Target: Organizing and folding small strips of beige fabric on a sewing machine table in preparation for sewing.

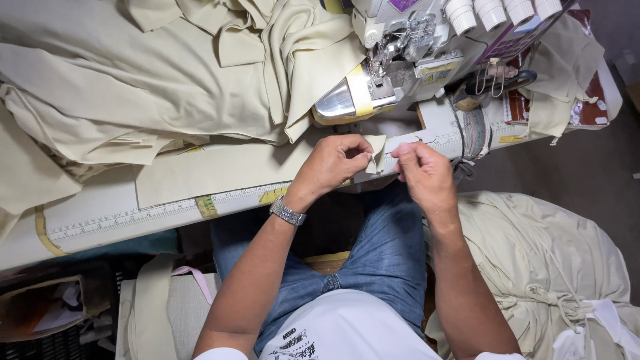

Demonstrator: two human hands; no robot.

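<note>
Looking down at a sewing setup here. Landmark is the sewing machine (393, 60) at the back of the worktop (100, 207). Just in front of it, over the worktop's near edge, both hands meet on a small cream fabric piece (377, 152). The left hand (330, 167), watch (287, 212) on the wrist, is closed, pinching the piece's left edge between thumb and fingertips. The right hand (423, 173) is curled at the piece's right side; its fingertips look pinched together, but I can't tell whether they grip the piece or something thin like a thread.

Left of the machine there's a big heap of the same cream cloth (153, 87), and another bundle (553, 267) sits low to the machine's right, beside the person's knee.

My take on doing this bit well: keep the folded edge even and pinch it close to the corner so it doesn't slip, and hold it flat and square to the presser foot (373, 77).
</note>
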